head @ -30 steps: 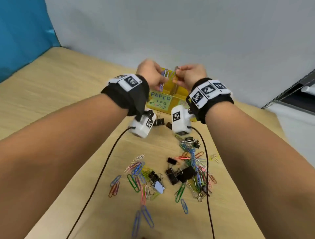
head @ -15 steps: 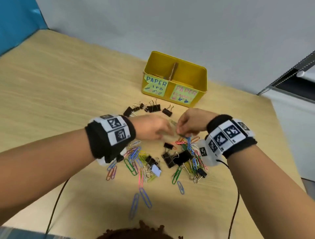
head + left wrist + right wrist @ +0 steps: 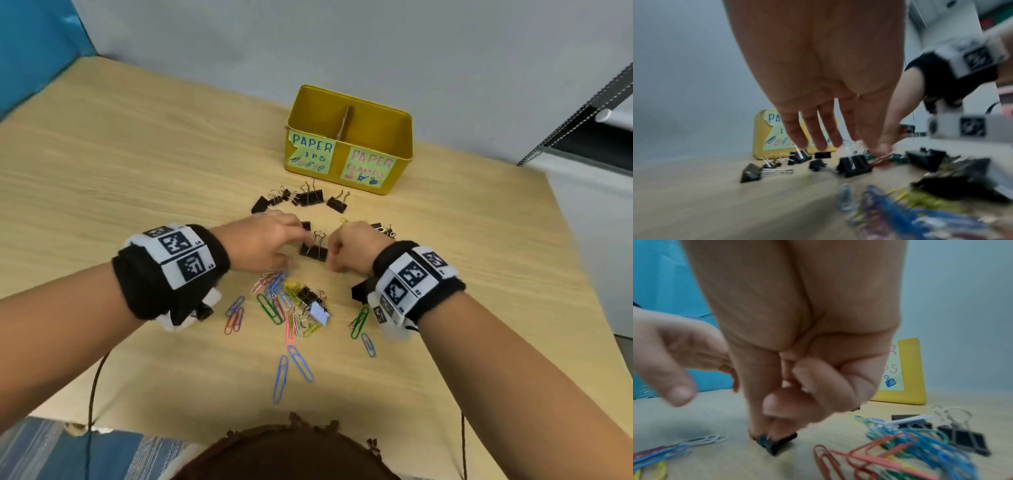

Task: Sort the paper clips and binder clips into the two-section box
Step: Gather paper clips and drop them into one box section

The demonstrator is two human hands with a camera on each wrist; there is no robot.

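The yellow two-section box (image 3: 404,137) stands at the back of the table, labelled for paper clips on the left and paper clamps on the right. Coloured paper clips (image 3: 274,305) lie in a loose pile near me. Black binder clips (image 3: 310,198) sit in a row in front of the box. My left hand (image 3: 291,240) hovers low with straight, spread fingers (image 3: 818,138) and holds nothing. My right hand (image 3: 342,250) is curled beside an upright binder clip (image 3: 313,250). In the right wrist view its thumb and forefinger pinch a small black binder clip (image 3: 774,446) on the table.
More coloured paper clips (image 3: 900,451) and binder clips (image 3: 962,439) lie right of my right hand. Two blue paper clips (image 3: 294,370) lie nearest me. The table's right edge (image 3: 582,274) borders a white cabinet. A wall rises close behind the box. Wrist cables trail off the near edge.
Both hands have come down from above the box, where each held a paper clip, to the pile on the table. The right hand has pinched a black binder clip; the left has emptied.
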